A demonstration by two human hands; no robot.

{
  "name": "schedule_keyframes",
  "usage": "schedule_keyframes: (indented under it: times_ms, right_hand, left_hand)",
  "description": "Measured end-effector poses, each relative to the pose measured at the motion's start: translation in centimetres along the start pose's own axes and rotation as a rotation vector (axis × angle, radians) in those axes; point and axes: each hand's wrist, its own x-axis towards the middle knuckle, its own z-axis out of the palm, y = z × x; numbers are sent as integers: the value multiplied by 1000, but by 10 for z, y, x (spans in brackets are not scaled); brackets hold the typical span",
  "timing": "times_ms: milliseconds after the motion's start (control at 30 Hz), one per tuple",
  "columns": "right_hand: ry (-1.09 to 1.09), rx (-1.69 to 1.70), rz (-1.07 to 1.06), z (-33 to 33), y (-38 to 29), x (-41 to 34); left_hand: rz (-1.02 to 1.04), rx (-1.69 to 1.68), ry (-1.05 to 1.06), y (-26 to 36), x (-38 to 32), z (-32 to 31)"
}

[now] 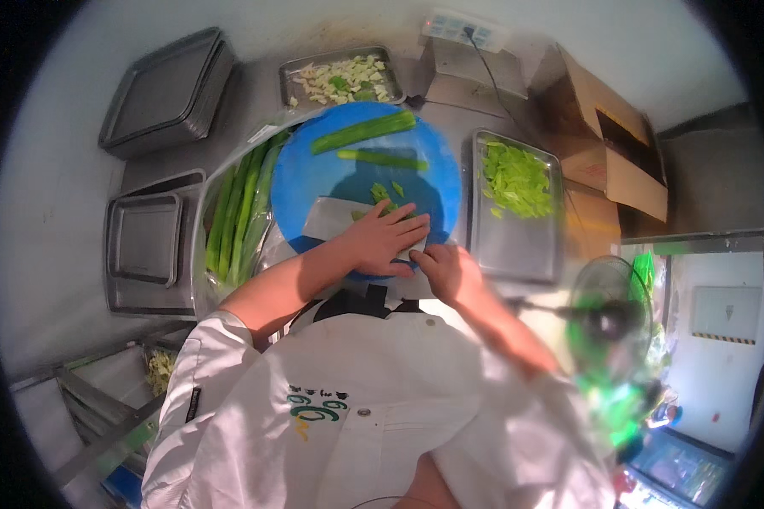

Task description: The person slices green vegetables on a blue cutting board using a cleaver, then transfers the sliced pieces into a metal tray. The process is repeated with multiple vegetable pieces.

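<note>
A wide cleaver blade (332, 218) lies flat, or nearly so, across the near part of a round blue cutting board (299, 172). My left hand (388, 238) is spread over the blade, palm down with fingers apart. At the blade's right end, my right hand (451, 272) is closed around the cleaver's handle, which the fingers hide. Cut green pieces (382, 193) show just beyond my left fingers. Farther up the board rest a thick green stalk (364, 132) and a thinner, paler stalk (382, 159).
Left of the board, long green stalks (242, 210) lie in clear plastic. A metal tray of sliced greens (516, 264) stands at right, another with pale chopped pieces (286, 79) behind. Stacked trays (159, 95), cardboard boxes (586, 95), a power strip (465, 28) and a fan (611, 312) surround the workspace.
</note>
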Motion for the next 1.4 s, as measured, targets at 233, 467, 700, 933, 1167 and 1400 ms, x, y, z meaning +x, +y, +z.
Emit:
schedule_keyframes:
  times_ms: [233,467,700,933,1167,1400]
  right_hand:
    - [165,-38,-89,-9,32,-41]
    - [16,-75,-85,-33,50,-74]
    - [75,-102,-64,-26,67,-87]
    - [229,521,444,2,68,-119]
    - [149,1322,963,29,43,-99]
    - [-4,1378,939,69,21,-57]
  left_hand:
    - [-47,11,-63,-11,26,12]
    - [-215,-35,-24,-34,34,25]
    - [-504,-311,327,-62,29,36]
    - [-622,-240,526,-55,-18,53]
    - [-682,20,402,-20,9,63]
    - [-588,-102,450,-39,25,79]
